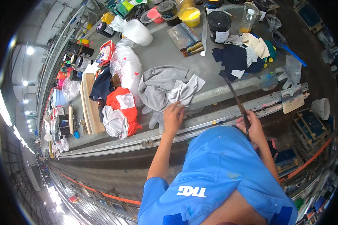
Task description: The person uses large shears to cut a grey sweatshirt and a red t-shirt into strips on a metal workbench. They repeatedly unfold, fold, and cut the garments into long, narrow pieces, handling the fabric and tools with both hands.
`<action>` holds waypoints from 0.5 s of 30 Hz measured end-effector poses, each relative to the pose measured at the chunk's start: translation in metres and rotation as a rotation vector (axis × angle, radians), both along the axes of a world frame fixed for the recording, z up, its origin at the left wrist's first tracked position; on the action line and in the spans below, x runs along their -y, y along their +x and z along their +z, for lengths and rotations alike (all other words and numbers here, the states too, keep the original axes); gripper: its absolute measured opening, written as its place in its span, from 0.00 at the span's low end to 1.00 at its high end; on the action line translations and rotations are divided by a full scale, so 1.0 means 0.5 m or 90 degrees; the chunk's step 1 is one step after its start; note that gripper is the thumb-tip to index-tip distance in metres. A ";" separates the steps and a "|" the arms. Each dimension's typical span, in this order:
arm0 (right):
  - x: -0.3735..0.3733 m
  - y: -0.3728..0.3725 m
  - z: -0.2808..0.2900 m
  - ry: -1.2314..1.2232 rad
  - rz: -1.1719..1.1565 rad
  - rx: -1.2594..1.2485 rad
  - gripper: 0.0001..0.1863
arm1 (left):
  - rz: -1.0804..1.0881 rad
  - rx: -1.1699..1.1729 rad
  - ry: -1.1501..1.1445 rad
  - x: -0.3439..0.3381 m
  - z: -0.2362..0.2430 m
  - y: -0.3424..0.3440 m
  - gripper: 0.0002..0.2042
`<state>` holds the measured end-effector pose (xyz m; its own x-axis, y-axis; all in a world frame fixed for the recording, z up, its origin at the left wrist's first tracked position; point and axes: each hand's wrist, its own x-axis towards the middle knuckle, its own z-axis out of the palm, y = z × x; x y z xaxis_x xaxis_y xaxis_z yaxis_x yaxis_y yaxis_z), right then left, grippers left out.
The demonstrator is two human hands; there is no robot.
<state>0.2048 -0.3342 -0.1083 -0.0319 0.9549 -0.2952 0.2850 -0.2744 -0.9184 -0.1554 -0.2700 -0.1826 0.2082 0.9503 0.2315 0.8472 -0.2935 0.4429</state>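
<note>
My left hand (172,117) is at the near edge of the table, its fingers loosely bent and apart, with the fingertips at the lower edge of a light grey rag (186,89). Whether they touch the rag is hard to tell. Behind it lies a crumpled grey cloth (157,84), and a thin translucent glove (156,120) hangs beside my hand. My right hand (252,127) is closed round the lower end of a long, thin, dark stick-like tool (234,93). Its far end points toward a pile of navy cloth scraps (234,58).
A metal rail (221,122) runs along the table's front edge. Ink tubs, including a black tub (219,27) and a yellow tub (189,16), stand at the back. An orange-red cloth (124,108) lies left, a blue-handled strainer (292,54) right, a flat scraper (294,100) on the rail.
</note>
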 end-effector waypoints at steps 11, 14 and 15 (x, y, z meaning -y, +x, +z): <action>-0.063 -0.041 0.022 0.039 0.063 -0.039 0.28 | 0.228 0.182 0.113 -0.114 0.012 0.019 0.09; -0.077 -0.054 0.037 0.048 0.065 -0.077 0.26 | 0.121 0.512 -0.017 -0.105 0.108 0.036 0.07; -0.083 -0.059 0.038 0.051 0.065 -0.100 0.26 | 0.116 0.653 -0.121 -0.095 0.149 0.044 0.08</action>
<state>0.1754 -0.2929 -0.0894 -0.1689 0.9648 -0.2017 0.1582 -0.1754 -0.9717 -0.1337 -0.2226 -0.1081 -0.1517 0.9866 0.0596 0.0652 -0.0502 0.9966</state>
